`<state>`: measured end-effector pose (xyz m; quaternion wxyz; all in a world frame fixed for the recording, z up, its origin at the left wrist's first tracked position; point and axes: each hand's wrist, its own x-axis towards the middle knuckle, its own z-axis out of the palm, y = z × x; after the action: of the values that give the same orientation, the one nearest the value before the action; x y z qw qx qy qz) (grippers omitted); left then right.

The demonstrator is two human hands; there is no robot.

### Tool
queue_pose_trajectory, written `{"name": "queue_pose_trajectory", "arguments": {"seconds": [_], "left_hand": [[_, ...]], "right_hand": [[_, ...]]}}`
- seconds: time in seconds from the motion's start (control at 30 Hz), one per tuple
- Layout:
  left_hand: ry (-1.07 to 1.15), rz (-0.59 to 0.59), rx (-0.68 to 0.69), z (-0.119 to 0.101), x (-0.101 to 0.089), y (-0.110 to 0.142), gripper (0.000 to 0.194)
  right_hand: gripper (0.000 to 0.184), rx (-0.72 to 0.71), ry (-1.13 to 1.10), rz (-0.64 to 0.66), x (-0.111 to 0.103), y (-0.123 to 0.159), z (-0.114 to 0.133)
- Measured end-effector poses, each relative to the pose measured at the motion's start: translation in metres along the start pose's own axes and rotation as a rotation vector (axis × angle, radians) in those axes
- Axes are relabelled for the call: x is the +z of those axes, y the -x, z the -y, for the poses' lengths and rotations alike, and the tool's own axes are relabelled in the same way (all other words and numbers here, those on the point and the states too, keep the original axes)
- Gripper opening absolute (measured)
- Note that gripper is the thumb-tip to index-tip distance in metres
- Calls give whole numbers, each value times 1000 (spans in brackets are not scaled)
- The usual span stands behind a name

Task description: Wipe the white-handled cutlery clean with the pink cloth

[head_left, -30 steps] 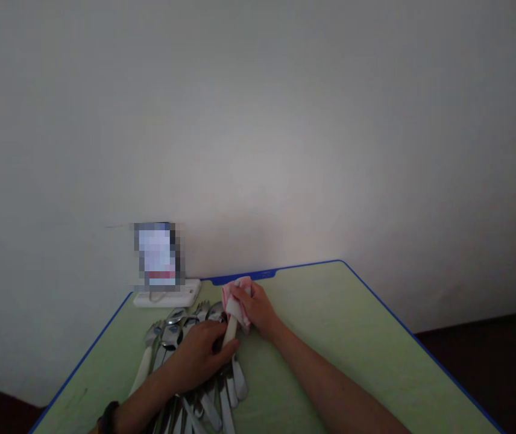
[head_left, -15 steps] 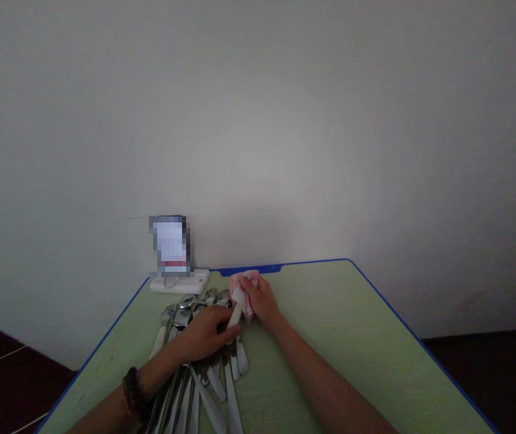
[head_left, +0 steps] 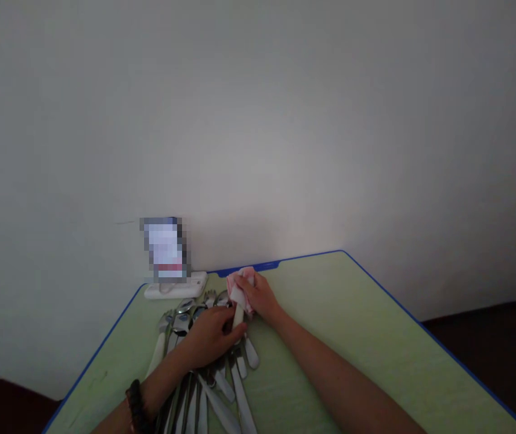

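My left hand (head_left: 215, 337) is closed around the pale handle of a utensil (head_left: 239, 318); the far end of it is hidden under cloth, so its kind does not show. A pink and white cloth (head_left: 240, 294) is wrapped over that end, gripped by my right hand (head_left: 260, 296). Beneath and around my left hand lies a pile of metal cutlery, with a spoon (head_left: 186, 305) and a fork (head_left: 210, 296) among the heads at the far side. Several handles (head_left: 222, 401) fan out toward me, partly covered by my left forearm.
A phone (head_left: 165, 247) with a blurred screen leans upright at the table's back left, on a white stand or base (head_left: 176, 288). The light green table (head_left: 330, 325) has a blue edge and stands against a pale wall (head_left: 258, 132).
The view has tilted and shifted slightly. Both hands keep their holds on the utensil and the cloth, with the cloth moved only a little against the handle.
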<state>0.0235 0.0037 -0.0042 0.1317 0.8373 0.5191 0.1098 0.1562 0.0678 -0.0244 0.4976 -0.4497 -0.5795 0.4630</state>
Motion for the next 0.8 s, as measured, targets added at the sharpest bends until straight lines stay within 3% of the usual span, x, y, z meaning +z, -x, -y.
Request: {"name": "queue_pose_trajectory", "arguments": {"seconds": [0.53, 0.7, 0.8], "left_hand": [[29, 16, 4, 1, -2, 1, 27], [122, -26, -54, 3, 0, 1, 31], [164, -53, -111, 4, 0, 1, 32]], "right_hand": [[24, 63, -126, 9, 0, -5, -7], [33, 198, -407, -66, -1, -10, -11], [39, 289, -656, -48, -3, -14, -11]]}}
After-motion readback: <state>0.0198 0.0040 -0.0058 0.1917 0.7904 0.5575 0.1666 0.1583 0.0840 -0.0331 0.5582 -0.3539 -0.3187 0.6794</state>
